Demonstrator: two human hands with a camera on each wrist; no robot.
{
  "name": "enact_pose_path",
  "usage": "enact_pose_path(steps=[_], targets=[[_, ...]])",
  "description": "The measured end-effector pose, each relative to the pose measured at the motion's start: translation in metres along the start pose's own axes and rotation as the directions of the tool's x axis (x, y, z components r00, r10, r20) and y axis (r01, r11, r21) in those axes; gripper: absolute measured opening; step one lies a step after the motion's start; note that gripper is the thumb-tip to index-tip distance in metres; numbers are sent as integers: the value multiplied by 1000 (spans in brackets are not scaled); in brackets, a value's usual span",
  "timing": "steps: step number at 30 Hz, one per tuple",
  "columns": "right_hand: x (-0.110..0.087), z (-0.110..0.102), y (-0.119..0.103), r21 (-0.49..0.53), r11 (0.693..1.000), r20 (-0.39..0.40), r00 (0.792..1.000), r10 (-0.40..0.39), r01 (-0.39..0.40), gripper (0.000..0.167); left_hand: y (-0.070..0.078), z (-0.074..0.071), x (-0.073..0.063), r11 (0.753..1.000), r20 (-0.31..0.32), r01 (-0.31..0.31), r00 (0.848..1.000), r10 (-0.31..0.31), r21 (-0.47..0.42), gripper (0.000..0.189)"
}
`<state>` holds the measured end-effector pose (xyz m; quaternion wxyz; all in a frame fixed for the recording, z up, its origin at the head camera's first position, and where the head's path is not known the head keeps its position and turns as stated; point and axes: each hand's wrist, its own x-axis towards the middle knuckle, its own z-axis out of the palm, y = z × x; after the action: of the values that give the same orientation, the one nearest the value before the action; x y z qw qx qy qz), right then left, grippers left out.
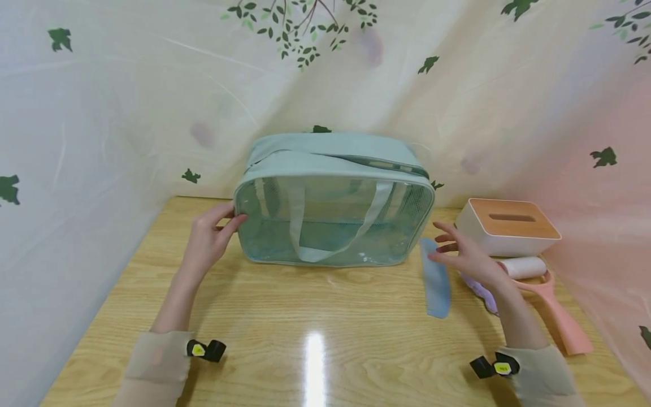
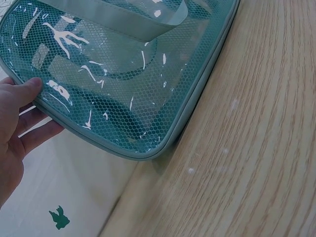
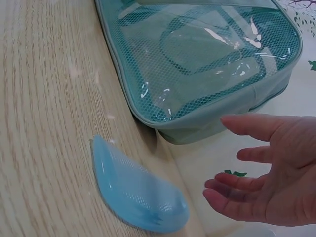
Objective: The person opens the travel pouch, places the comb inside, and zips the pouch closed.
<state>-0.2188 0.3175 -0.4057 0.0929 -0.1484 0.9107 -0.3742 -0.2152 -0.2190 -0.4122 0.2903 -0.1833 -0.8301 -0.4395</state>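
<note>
A pale green toiletry bag [image 1: 325, 165] with a clear front panel stands upright at the back of the table, its strap handle hanging down the front. Its top zipper gapes toward the right end. My left hand [image 1: 209, 230] pinches the bag's left edge, thumb on the clear front and the other fingers behind, as the left wrist view also shows. Off the bag's right side, my right hand [image 1: 470, 257] is held with fingers spread and nothing in them. Below those fingers a translucent blue comb [image 3: 140, 190] lies flat on the table.
At the right stands a white tissue box [image 1: 513, 243] with a wooden lid. In front of it lie a white roll [image 1: 526, 267], a pink-handled thing [image 1: 561, 316] and a purple item [image 1: 480, 293], partly behind my right forearm. A leaf-patterned cloth [image 1: 152, 113] hangs behind the table.
</note>
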Motion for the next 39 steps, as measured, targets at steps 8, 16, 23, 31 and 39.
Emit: enact_pose_path(steps=[8,16,23,31,39], targets=[[3,3,4,-54,997,31,998,60,-58,88,0,0,2,1000,-2,-8,1000,8,6,16],[5,8,7,-132,984,34,991,127,-121,93,0,-1,1,1000,0,-14,1000,14,6,17],[3,11,6,-189,973,41,989,142,-131,97,0,-1,0,1000,5,-15,1000,15,-1,17],[4,18,9,-254,954,36,984,174,-160,105,1,-1,-1,1000,8,-16,1000,16,-12,19],[6,24,8,-365,919,-3,987,161,-151,112,2,-2,0,1000,11,-7,1000,7,-12,21]])
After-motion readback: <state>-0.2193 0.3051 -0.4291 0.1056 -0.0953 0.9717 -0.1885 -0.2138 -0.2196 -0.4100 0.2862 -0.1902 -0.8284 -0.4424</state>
